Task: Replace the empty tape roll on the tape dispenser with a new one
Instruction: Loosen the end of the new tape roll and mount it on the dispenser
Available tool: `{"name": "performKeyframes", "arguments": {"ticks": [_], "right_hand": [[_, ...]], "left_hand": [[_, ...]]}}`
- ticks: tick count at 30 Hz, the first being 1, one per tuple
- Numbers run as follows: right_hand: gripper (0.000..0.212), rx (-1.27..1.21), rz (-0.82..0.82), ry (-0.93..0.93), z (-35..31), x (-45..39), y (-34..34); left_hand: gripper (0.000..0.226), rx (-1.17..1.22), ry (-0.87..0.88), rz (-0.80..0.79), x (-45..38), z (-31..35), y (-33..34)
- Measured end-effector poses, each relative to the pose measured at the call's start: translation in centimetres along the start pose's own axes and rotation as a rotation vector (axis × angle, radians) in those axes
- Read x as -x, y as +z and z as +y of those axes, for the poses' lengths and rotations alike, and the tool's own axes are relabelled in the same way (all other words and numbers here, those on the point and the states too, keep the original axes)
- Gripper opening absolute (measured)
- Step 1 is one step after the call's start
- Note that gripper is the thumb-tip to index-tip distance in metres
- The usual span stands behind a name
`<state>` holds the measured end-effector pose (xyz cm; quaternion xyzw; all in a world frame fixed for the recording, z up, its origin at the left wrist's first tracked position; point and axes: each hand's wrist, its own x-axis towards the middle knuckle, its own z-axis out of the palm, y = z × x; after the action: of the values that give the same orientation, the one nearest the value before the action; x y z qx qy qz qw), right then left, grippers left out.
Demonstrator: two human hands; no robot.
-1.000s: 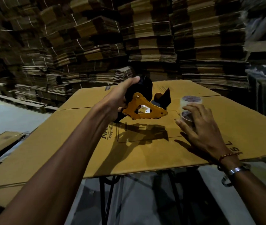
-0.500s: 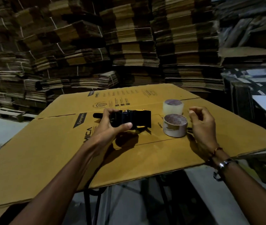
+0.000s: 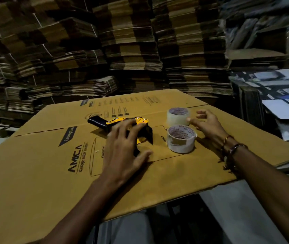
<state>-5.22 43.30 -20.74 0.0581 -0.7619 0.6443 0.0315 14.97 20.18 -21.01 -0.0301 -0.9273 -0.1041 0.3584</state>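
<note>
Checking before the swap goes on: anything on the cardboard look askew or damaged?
Nothing looks damaged. The tape dispenser lies on its side under the left hand. The near tape roll has a loose end stuck crookedly on its side; the clear tape roll stands intact.

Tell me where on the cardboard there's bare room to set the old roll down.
The cardboard lies bare left of the left hand, around the AMICA print, and along the near edge between both forearms. It's crowded mid-sheet: the dispenser, the near roll and far roll sit close together, with the right hand beside them.
</note>
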Motion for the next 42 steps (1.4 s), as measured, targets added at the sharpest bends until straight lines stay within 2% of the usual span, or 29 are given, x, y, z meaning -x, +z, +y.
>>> {"name": "performKeyframes", "arguments": {"ticks": [2,4,7,10,12,20,27,33,35,38,42], "right_hand": [[0.076,0.034,-0.08,0.013,0.0,-1.0,0.4],[0.099,0.119,-0.144,-0.015,0.2,-2.1,0.8],[0.111,0.159,-0.229,-0.022,0.2,-3.2,1.6],[0.125,0.171,-0.292,0.001,0.0,-4.2,2.2],[0.135,0.216,-0.276,-0.019,1.0,-5.8,2.4],[0.094,0.188,-0.218,-0.177,-0.1,-4.2,1.2],[0.089,0.076,-0.172,-0.36,-4.4,0.2,-2.4],[0.09,0.061,-0.287,-0.439,-7.0,6.2,-3.1],[0.094,0.103,-0.336,-0.492,-7.0,8.2,-2.5],[0.095,0.184,-0.418,-0.592,-6.5,11.2,-1.3],[0.1,0.264,-0.484,-0.749,-6.0,15.2,0.7]], "left_hand": [[0.051,-0.005,0.157,0.026,-0.1,3.4,0.9],[0.046,0.022,0.109,-0.046,-0.4,6.2,2.3],[0.067,0.154,-0.126,-0.133,-1.3,8.1,5.0],[0.093,0.263,-0.244,-0.199,-2.7,8.4,6.7],[0.1,0.316,-0.296,-0.232,-3.5,8.6,7.4],[0.092,0.382,-0.303,-0.232,-5.3,7.7,9.2],[0.105,0.467,-0.324,-0.27,-4.9,7.4,8.4],[0.072,0.715,-0.338,-0.035,-2.0,7.5,3.9],[0.078,0.767,-0.326,-0.011,-0.8,6.8,1.9],[0.094,0.818,-0.296,-0.058,0.6,5.6,-1.7],[0.101,0.728,-0.148,-0.102,2.5,4.4,-5.6]]}}
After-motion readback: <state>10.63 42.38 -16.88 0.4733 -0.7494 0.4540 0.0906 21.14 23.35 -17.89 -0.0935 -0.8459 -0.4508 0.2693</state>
